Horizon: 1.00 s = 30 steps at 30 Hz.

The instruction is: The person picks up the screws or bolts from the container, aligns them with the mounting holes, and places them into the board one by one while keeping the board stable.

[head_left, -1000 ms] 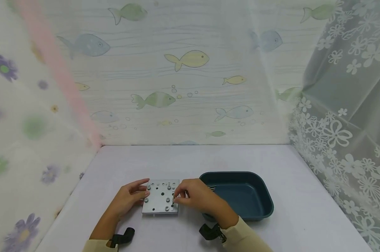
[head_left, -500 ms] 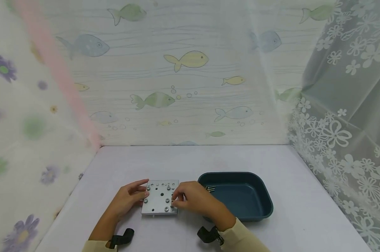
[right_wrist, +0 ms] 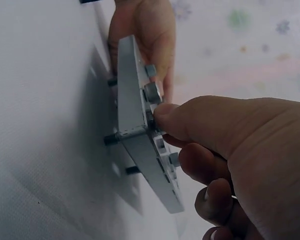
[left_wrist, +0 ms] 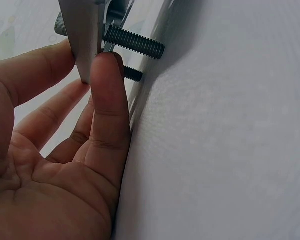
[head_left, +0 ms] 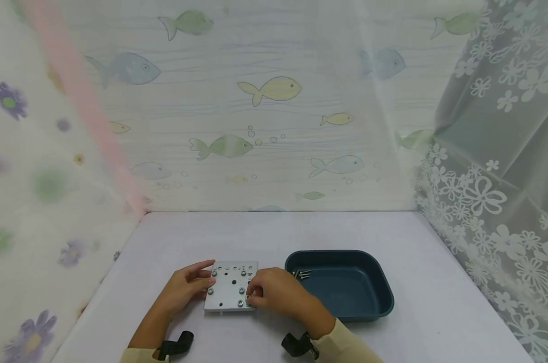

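A silver metal plate with holes is held slightly above the white table. My left hand grips its left edge, thumb on top and fingers beneath. Several socket-head bolts stand in the plate; in the left wrist view, a threaded bolt shank sticks out of its underside. At the near right corner my right hand pinches a bolt between thumb and finger, its head mostly covered by the thumb. A shank pokes out below that corner.
To the right of the plate stands a dark teal tray, partly behind the right forearm. Several loose bolts lie at its left end. Patterned curtains enclose the table at the back and sides.
My right hand has moved slightly down and left, bringing the bolt to the plate's near right corner. More of the loose bolts in the tray now show. The left hand keeps its hold.
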### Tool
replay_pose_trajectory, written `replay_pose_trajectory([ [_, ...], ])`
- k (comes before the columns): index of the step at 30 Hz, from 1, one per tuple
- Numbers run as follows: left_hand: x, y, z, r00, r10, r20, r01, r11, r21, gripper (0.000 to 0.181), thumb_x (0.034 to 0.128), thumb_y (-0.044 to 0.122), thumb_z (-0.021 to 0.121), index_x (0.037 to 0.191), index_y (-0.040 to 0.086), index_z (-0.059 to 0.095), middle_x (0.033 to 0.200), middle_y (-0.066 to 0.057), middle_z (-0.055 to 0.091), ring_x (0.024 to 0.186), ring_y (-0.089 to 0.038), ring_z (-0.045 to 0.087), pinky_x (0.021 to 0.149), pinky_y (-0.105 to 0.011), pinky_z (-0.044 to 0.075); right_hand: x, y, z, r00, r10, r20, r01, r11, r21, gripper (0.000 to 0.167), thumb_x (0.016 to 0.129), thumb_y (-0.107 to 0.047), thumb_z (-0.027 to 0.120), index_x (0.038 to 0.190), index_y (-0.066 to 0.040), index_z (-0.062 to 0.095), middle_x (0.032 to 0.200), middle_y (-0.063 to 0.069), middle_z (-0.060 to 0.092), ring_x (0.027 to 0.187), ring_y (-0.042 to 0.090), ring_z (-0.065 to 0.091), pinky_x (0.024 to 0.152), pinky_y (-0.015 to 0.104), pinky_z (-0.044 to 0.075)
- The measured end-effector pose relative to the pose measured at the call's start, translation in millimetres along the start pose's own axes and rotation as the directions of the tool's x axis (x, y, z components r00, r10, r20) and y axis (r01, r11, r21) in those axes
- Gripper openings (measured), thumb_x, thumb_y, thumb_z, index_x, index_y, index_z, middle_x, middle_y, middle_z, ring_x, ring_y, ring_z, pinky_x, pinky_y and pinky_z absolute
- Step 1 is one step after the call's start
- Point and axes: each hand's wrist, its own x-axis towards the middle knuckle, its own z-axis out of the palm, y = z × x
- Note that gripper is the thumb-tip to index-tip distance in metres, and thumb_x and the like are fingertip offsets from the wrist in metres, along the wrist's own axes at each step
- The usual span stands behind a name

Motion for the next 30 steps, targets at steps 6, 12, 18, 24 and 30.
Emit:
replay_pose_trajectory([
  [6,0.1,-0.8,-0.7,1.0,0.0,0.005,0.0,1.0,-0.003,0.063,0.0888,0.027,0.083,0.147,0.02,0.06,0.13,-0.015,0.065,0.098,-0.022,0.068,0.077,-0.032,0.062,-1.6,-3,2,1.0,0.007,-0.003,-0.007,0.999,-0.037,0.006,0.093,-0.036,0.078,0.096,-0.03,0.079,0.078,-0.022,0.056,0.069,-0.004,0.049,0.062,0.016,0.042],
  [12,1.3,-1.0,-0.6,1.0,-0.001,0.002,0.001,1.0,-0.002,0.061,0.0889,0.026,0.082,0.146,0.02,0.06,0.129,-0.015,0.065,0.099,-0.022,0.068,0.077,-0.032,0.062,-2.3,-5,1,1.0,0.019,-0.005,-0.02,0.999,-0.049,0.006,0.093,-0.035,0.078,0.095,-0.03,0.079,0.077,-0.022,0.056,0.069,-0.004,0.049,0.063,0.017,0.043],
  [18,2.0,-1.9,0.9,1.0,0.0,0.0,0.0,1.0,0.007,0.063,0.0879,0.03,0.083,0.146,0.021,0.06,0.13,-0.014,0.065,0.099,-0.022,0.068,0.078,-0.032,0.061,-2.6,-4,-1,0.999,0.039,0.0,-0.039,0.999,-0.024,0.009,0.092,-0.036,0.079,0.096,-0.029,0.079,0.08,-0.022,0.058,0.071,-0.005,0.051,0.066,0.017,0.046],
  [24,2.6,-3.4,1.3,1.0,-0.001,-0.002,0.001,1.0,0.003,0.063,0.0882,0.029,0.083,0.146,0.021,0.06,0.13,-0.014,0.066,0.099,-0.021,0.069,0.077,-0.032,0.061,-7.8,1,-11,0.999,0.02,-0.037,-0.019,0.999,0.027,0.011,0.092,-0.033,0.079,0.101,-0.027,0.079,0.081,-0.021,0.059,0.072,-0.003,0.052,0.066,0.017,0.045],
  [30,1.3,-2.9,0.1,1.0,0.0,-0.003,0.0,1.0,0.005,0.064,0.0885,0.03,0.083,0.147,0.021,0.059,0.131,-0.014,0.066,0.099,-0.021,0.069,0.077,-0.032,0.062,-14.5,12,-25,0.998,0.03,-0.052,-0.026,0.998,0.062,0.015,0.093,-0.03,0.079,0.107,-0.025,0.078,0.085,-0.019,0.06,0.076,0.003,0.055,0.066,0.019,0.046],
])
